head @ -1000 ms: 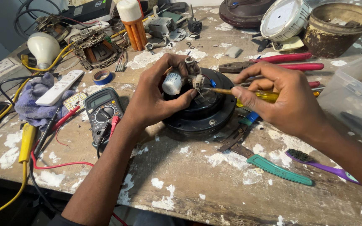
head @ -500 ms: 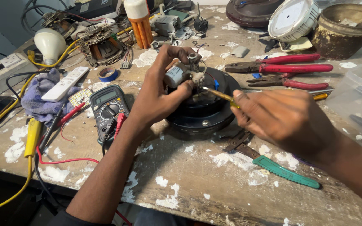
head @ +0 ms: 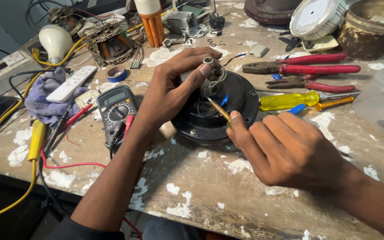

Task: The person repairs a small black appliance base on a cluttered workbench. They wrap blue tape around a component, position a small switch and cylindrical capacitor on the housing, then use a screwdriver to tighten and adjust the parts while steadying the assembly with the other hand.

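Two hands work over a black motor (head: 241, 100): the left hand (head: 170, 91) pinches a small white part (head: 208, 66) in its fingertips, and the right hand (head: 290, 149) grips a screwdriver (head: 218, 109) just below it.

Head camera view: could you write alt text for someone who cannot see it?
Over a round black motor housing, the left hand pinches a small wired part while the right hand points a slim tool at it. A multimeter and pliers lie nearby.
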